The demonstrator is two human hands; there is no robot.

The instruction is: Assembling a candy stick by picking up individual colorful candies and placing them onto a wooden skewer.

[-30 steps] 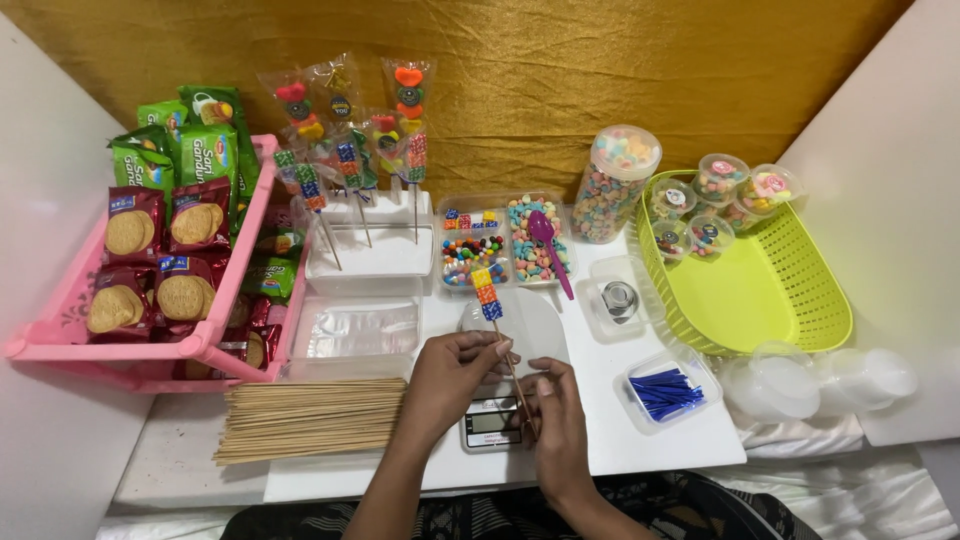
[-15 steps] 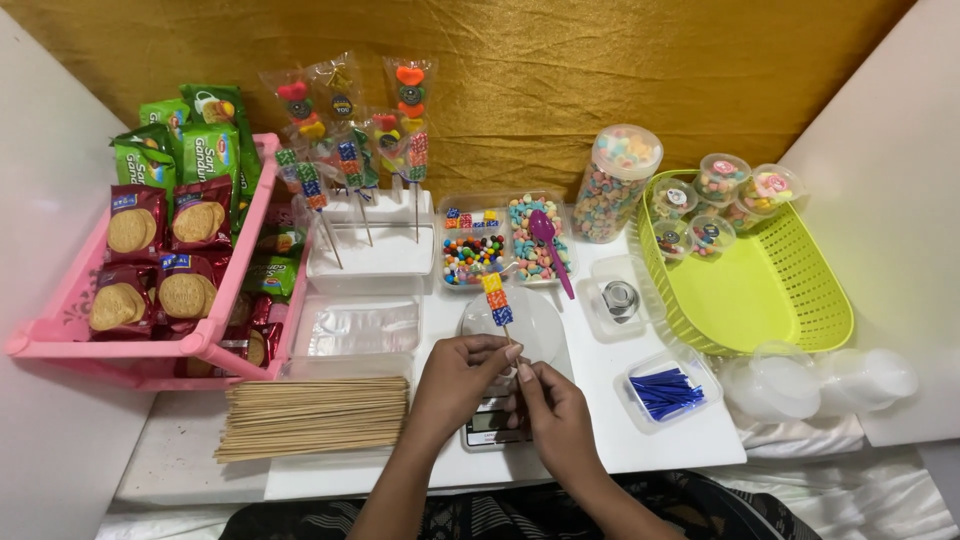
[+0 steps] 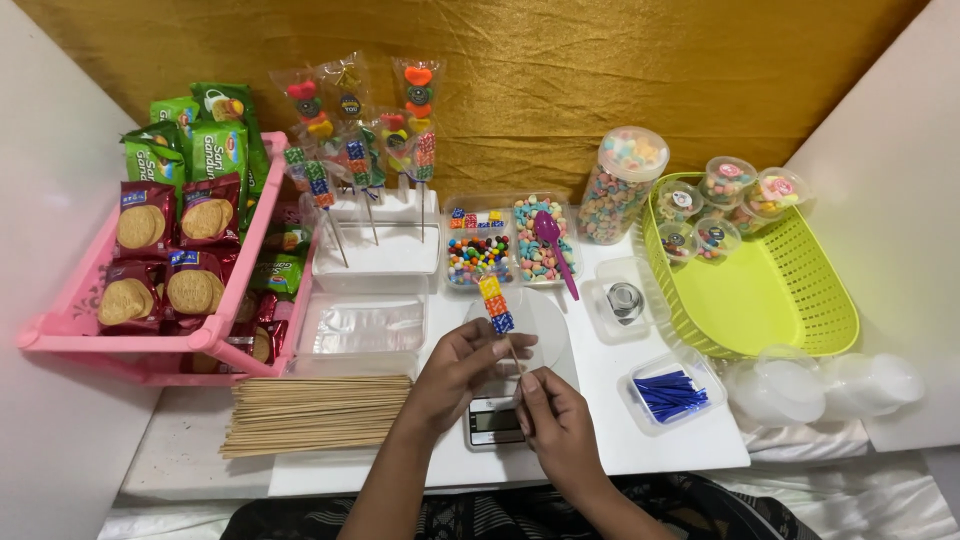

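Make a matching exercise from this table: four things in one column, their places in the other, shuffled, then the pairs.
Things
1. purple spoon
2. wooden skewers
3. blue twist ties
4. candy skewer

Places
A. in a small clear tray by the green basket
B. held in both hands
C. stacked flat below the pink rack
D. lying across a tray of pastel candies

Pairs: 1-D, 2-C, 3-A, 4-B

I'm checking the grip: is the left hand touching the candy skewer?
Touching. The head view shows the left hand pinching the candy skewer just below its cubes.
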